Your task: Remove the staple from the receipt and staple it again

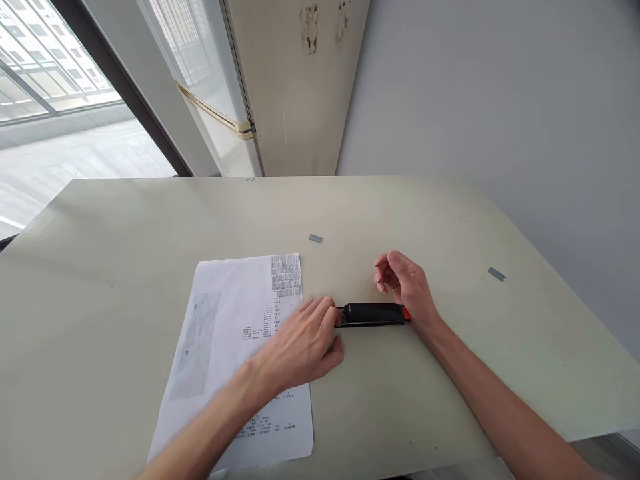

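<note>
A black stapler (374, 314) with a red rear end lies sideways on the table. My left hand (313, 337) is closed, its curled fingers covering the stapler's left end. It rests over the right edge of a sheet of printed paper (235, 287), so I cannot see whether the paper's edge is under the stapler's jaw. Beside the red end is my right hand (404, 283), raised on its side with loosely bent fingers and nothing visible in them. Its wrist is close to the stapler's right end.
The pale table (150, 220) spreads around the paper. Two small grey strips lie on it, one strip (315, 239) beyond the paper and another strip (497, 274) to the right. Behind the table stand a worn fridge (295, 100), a grey wall (490, 93) and a window (45, 60).
</note>
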`<state>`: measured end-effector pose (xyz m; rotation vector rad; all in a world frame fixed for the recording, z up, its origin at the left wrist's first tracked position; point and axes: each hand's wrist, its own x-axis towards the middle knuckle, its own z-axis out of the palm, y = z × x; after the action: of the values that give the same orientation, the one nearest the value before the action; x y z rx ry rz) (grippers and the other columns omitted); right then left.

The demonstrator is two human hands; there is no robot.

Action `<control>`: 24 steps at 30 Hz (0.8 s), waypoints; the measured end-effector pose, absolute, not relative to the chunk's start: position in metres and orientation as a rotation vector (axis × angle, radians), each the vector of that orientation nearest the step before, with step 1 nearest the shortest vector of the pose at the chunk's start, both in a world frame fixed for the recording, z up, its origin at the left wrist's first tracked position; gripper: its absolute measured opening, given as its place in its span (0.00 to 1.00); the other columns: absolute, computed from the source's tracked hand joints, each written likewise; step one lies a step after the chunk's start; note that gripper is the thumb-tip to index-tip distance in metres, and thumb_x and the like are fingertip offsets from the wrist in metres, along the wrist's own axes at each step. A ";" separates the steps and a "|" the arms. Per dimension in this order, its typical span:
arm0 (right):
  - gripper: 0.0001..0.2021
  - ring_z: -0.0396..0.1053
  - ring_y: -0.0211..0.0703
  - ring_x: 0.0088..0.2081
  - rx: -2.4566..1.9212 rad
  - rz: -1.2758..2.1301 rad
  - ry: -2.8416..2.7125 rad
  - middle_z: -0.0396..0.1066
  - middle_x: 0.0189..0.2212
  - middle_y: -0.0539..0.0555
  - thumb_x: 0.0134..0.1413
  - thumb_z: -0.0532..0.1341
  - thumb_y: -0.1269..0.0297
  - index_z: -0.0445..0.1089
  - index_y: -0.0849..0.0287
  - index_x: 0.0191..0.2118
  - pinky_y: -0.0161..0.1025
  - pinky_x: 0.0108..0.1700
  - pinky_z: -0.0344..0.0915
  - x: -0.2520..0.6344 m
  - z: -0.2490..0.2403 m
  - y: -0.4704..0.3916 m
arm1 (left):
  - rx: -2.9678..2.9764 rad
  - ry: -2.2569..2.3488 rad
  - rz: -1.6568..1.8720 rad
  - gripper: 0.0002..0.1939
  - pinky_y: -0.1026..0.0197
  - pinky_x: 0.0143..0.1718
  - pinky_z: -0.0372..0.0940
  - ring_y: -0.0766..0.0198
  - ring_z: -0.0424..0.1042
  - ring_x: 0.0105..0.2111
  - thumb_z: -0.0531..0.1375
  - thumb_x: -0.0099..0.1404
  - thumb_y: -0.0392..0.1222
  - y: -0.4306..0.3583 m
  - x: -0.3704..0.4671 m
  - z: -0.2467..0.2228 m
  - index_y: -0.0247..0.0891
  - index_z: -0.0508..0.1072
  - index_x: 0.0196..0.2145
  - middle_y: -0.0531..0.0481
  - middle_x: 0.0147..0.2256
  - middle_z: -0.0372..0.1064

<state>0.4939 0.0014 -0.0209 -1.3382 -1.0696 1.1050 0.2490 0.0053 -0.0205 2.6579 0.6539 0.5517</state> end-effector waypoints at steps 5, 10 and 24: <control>0.21 0.63 0.41 0.27 -1.307 1.109 -1.048 0.66 0.28 0.51 0.68 0.58 0.40 0.71 0.53 0.34 0.42 0.30 0.63 0.493 -0.021 0.001 | 2.649 0.665 0.539 0.06 0.53 0.36 0.67 0.58 0.65 0.32 0.52 0.67 0.30 0.007 0.249 -0.020 0.40 0.61 0.38 0.49 0.34 0.65; 0.21 0.63 0.41 0.27 -1.283 1.121 -1.053 0.66 0.28 0.51 0.69 0.58 0.40 0.71 0.53 0.35 0.41 0.30 0.63 0.495 -0.021 0.003 | 2.583 0.661 0.558 0.08 0.54 0.38 0.69 0.60 0.68 0.32 0.51 0.68 0.29 0.007 0.249 -0.018 0.40 0.64 0.39 0.49 0.35 0.68; 0.18 0.76 0.52 0.44 -1.302 0.970 -2.094 0.79 0.44 0.55 0.59 0.71 0.49 0.74 0.47 0.51 0.50 0.48 0.72 0.491 0.021 -0.019 | 2.603 1.507 0.607 0.14 0.41 0.52 0.66 0.46 0.68 0.49 0.53 0.78 0.52 0.104 0.155 -0.013 0.40 0.70 0.44 0.40 0.46 0.70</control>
<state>0.4907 -0.0195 0.0213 -1.3020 -2.0938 0.9699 0.1549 0.1036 -0.0125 2.6034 1.5072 0.6073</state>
